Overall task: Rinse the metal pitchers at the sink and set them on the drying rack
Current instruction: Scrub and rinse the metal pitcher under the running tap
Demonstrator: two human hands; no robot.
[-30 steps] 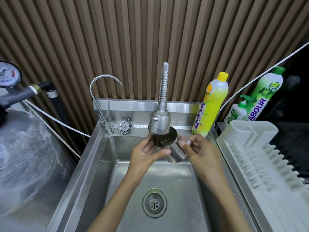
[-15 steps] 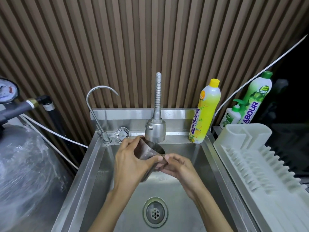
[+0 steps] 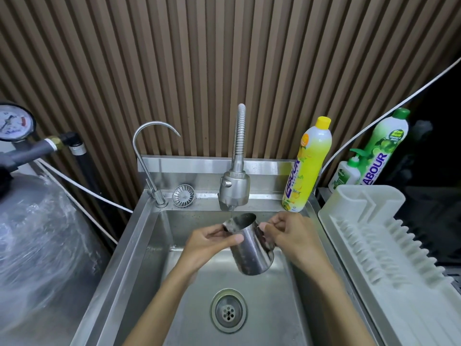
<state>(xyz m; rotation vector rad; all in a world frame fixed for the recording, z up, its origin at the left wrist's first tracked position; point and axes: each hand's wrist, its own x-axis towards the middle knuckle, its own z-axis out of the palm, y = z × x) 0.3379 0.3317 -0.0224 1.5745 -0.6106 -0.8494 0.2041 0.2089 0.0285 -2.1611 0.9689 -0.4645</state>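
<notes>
Pitcher: I hold one metal pitcher (image 3: 250, 248) over the sink (image 3: 139, 245), tilted, its mouth to the far side under the spray tap (image 3: 234, 188).
Water: a thin stream falls onto its rim; what is inside I cannot tell.
My left hand (image 3: 209, 242): closed around the pitcher near the rim, thumb across the wall.
My right hand (image 3: 291, 233): closed on the handle side.
Drying rack (image 3: 389, 248): white, on the right.
Bottles: a yellow soap bottle (image 3: 308, 166) at the far right corner of the sink.

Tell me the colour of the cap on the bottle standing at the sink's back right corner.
Yellow cap, seen in the head view.
</notes>
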